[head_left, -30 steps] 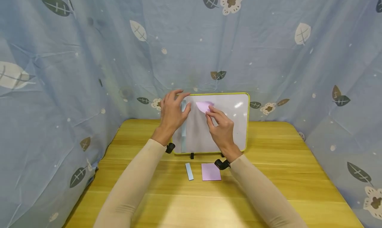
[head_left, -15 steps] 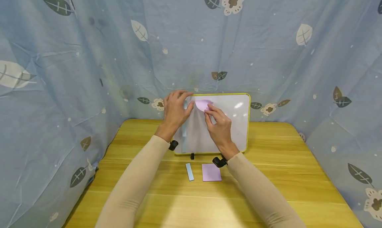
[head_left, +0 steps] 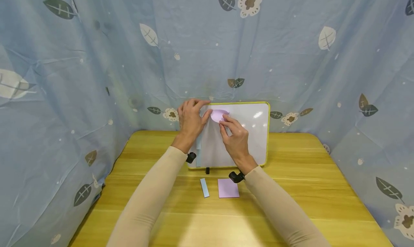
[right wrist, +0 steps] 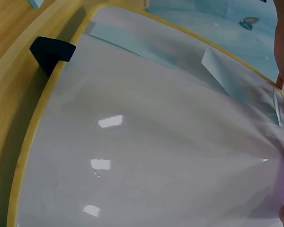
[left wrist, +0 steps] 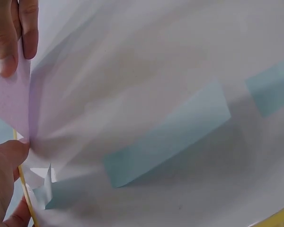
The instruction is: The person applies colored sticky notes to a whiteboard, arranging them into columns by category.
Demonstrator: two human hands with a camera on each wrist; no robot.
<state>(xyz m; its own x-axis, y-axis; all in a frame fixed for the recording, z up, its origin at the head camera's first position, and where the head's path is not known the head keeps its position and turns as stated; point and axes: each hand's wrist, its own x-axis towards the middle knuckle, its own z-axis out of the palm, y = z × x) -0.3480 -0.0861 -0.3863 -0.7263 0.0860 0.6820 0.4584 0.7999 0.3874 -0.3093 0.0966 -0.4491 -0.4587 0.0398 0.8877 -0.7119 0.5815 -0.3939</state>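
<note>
My right hand (head_left: 237, 141) pinches a pink sticky note (head_left: 217, 115) by its right edge, between thumb and fingers. The note bows in front of the upper left of a whiteboard (head_left: 252, 139) with a yellow rim. My left hand (head_left: 191, 119) is at the board's top left, fingers over the top edge and thumb in front. In the left wrist view, the left thumb (left wrist: 16, 150) meets the note's lower corner. Pale blue strips (left wrist: 170, 135) stick in a row down the board's left side; their free ends lift off it.
A pad of pink sticky notes (head_left: 228, 188) and a narrow blue pad (head_left: 204, 187) lie on the wooden table (head_left: 291, 189) before the board. A black stand foot (right wrist: 52, 51) clips the board's lower rim. A patterned blue curtain (head_left: 194, 60) hangs behind and at both sides.
My left hand has moved a little right, its thumb reaching the pink note's left corner. My right hand has moved slightly left with the note, which now bows more.
</note>
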